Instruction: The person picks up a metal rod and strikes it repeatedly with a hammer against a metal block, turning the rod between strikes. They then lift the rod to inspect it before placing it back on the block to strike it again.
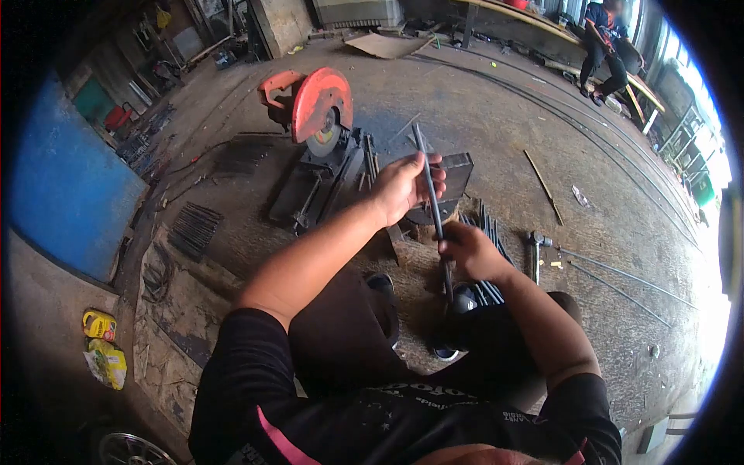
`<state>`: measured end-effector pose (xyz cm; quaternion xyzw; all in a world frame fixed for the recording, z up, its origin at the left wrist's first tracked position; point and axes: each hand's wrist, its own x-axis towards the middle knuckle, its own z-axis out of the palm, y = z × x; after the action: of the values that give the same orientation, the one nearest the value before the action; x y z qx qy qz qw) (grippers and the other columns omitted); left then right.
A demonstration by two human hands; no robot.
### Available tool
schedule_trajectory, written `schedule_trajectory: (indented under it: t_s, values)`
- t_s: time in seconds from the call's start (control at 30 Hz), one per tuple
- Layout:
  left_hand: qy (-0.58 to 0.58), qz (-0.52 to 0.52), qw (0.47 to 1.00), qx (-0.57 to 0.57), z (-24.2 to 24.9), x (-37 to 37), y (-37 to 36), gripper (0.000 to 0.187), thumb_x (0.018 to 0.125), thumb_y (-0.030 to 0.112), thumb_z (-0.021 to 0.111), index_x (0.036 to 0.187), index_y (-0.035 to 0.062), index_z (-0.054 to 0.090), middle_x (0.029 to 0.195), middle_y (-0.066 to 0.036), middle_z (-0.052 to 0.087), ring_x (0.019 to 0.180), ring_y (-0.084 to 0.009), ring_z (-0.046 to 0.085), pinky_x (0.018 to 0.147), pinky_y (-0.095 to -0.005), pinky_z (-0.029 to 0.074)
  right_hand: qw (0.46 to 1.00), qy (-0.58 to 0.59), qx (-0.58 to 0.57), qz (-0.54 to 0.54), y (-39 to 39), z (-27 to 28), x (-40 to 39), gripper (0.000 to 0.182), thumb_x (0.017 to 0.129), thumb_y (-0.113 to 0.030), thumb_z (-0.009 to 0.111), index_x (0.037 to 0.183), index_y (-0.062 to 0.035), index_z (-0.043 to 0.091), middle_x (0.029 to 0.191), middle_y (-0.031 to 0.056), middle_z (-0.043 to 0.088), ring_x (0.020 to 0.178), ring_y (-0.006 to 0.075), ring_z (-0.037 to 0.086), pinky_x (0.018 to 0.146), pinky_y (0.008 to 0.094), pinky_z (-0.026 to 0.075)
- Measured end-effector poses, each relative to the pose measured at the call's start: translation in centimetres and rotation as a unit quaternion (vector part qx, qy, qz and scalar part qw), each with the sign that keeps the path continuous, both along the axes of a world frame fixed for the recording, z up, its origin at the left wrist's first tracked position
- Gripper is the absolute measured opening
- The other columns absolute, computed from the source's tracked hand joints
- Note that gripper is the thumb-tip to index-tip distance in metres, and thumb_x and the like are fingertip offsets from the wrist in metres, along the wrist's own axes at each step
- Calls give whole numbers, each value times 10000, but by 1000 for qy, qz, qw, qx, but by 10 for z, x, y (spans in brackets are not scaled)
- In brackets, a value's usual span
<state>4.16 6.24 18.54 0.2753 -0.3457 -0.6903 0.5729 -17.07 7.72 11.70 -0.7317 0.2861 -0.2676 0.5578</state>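
Note:
A dark metal rod point(435, 211) slants upright in front of me, gripped by both hands. Around its upper part is my left hand point(404, 184), thumb against the rod and fingers partly curled behind it. My right hand point(470, 251) closes on the rod lower down, and its bottom end hangs between my feet. Just behind the rod sits a dark metal block point(459, 177) on a wooden stump. Several cut rods point(490, 232) lie beside and beneath my right hand. A hammer point(536, 254) rests on the floor to the right.
An orange cut-off saw point(319, 108) stands ahead on the left. Short rods point(195, 226) lie in a bundle on the left floor. Long thin rods point(620, 271) stretch across the right. A person point(606, 46) sits on a bench at the far right. Yellow containers point(101, 325) stand at left.

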Motion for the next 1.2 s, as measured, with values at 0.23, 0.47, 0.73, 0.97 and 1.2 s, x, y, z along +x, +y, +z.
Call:
schedule_trajectory:
  t_s: [0.23,0.47,0.73,0.97,1.2]
  values:
    - [-104,22,990,89,-55,-16,-14,254,1018,244,401,1080,40,539,790,-22,503,653,-155,501,632,-347,470,994,92,65,-8,-32,-20,4,408,961,-384,521,1070,-1,613,864,91,649,807,172,600,745,345,481]
    - [-389,-74,918,27,-46,13,-38,248,1025,217,370,1090,47,538,745,39,418,575,-39,367,470,-193,315,853,515,-71,45,-75,-104,52,488,904,-469,568,1189,-74,605,1059,150,666,1022,292,637,777,397,542]
    - [-459,-190,868,15,-32,51,-46,255,1021,223,388,1078,35,550,719,56,397,553,-24,325,467,-190,278,737,159,656,19,-75,-269,15,217,921,-232,561,1102,-121,606,1034,124,649,935,292,649,703,420,586]
    - [-694,-69,711,-92,-76,52,-76,283,987,261,422,986,51,611,690,-26,520,638,-149,513,614,-328,430,813,254,517,-84,-52,-383,54,265,763,-233,708,879,-9,625,759,143,644,589,263,624,610,445,549]
    - [-727,-19,680,-88,-89,52,-97,297,967,256,432,922,46,637,870,-158,649,870,-304,635,786,-416,467,838,-44,537,-87,-48,-187,25,153,786,-180,615,799,-28,600,739,110,608,637,247,592,597,396,501]
